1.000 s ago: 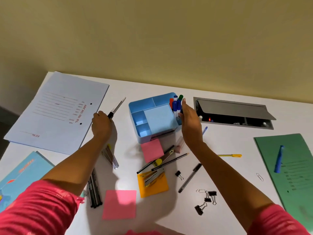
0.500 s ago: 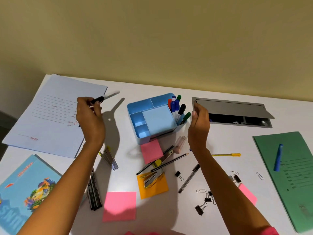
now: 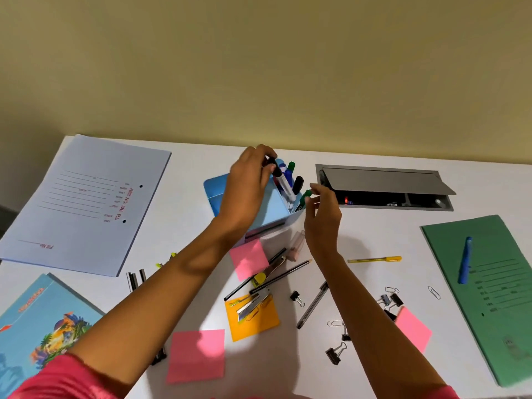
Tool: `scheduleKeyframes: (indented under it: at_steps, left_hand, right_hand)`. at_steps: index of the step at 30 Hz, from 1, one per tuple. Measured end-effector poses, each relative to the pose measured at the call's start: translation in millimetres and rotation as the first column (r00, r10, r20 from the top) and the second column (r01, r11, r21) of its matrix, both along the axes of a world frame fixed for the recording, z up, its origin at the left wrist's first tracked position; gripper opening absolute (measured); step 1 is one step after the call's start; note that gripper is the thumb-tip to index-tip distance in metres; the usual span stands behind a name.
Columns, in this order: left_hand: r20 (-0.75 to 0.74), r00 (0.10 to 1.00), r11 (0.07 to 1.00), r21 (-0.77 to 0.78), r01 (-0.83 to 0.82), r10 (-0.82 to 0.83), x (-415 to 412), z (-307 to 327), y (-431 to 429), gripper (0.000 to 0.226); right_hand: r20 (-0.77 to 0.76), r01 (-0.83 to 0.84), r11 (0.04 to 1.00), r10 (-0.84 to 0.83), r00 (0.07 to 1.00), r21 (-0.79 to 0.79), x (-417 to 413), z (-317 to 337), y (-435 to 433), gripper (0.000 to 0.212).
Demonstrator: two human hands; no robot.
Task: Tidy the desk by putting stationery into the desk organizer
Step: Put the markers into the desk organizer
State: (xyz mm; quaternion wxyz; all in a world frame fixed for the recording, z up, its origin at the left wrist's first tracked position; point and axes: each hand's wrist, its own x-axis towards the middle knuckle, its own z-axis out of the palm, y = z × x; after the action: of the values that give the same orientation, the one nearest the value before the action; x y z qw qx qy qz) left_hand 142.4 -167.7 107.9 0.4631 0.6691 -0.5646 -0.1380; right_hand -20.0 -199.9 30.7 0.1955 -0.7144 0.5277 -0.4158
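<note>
The blue desk organizer (image 3: 214, 190) stands by the middle of the far edge of the surface (image 3: 184, 226), its right-hand compartment holding several markers upright. The left hand (image 3: 249, 182) reaches over it, fingers curled round a black-capped marker (image 3: 280, 175) whose lower end sits in that compartment. The right hand (image 3: 324, 217), just beside the organizer's right wall, pinches the cap of a green-capped marker (image 3: 305, 197) leaning out of the same compartment. Nearer the front edge lie pink sticky notes (image 3: 249, 259), an orange sticky note (image 3: 253, 319), binder clips (image 3: 335, 352) and a yellow pen (image 3: 374, 259). A green folder (image 3: 489, 298) carrying a blue pen (image 3: 464, 260) lies at the right edge, a white folder (image 3: 83, 205) at the far left corner
</note>
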Motion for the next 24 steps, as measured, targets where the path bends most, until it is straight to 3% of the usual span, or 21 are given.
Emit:
scheduleKeyframes:
  at_steps: [4,7,11,14,16,21,24]
  left_hand:
    - [0.048,0.996,0.994,0.079,0.074,-0.078,-13.8,-14.8,-17.4,0.016]
    - [-0.021,0.993,0.979,0.167,0.116,-0.114,-17.5,-24.9,-26.2,0.018]
    - [-0.148,0.987,0.978,0.19,0.088,-0.06,-20.3,-36.0,-31.2,0.039]
    - [-0.135,0.99,0.966,0.259,0.01,0.026,-16.8,-47.0,-39.1,0.06]
    - [-0.114,0.994,0.94,0.339,0.039,0.0,-13.9,-52.1,-45.4,0.068]
    - [-0.2,0.964,0.895,0.374,0.241,-0.176,-18.2,-56.0,-44.6,0.061]
    - [-0.222,0.96,0.908,0.341,0.242,-0.173,-20.4,-59.0,-42.0,0.053]
  right_hand:
    - [-0.062,-0.006,0.998,0.01,0.998,0.066,4.6,0.5,-5.2,0.025]
    - [-0.076,-0.011,0.994,0.019,0.997,0.106,6.8,3.6,-10.3,0.027]
    - [-0.027,-0.025,0.975,0.032,0.999,0.222,13.3,7.6,-19.3,0.039]
    - [0.071,-0.047,0.964,0.029,0.997,0.262,16.6,5.2,-24.7,0.051]
    - [0.111,-0.069,0.954,0.038,0.993,0.291,17.8,1.7,-28.6,0.057]
    - [-0.007,-0.227,0.964,0.23,0.973,0.136,17.6,-11.3,-31.9,0.053]
    - [0.025,-0.2,0.971,0.198,0.98,0.132,14.4,-10.1,-36.5,0.058]
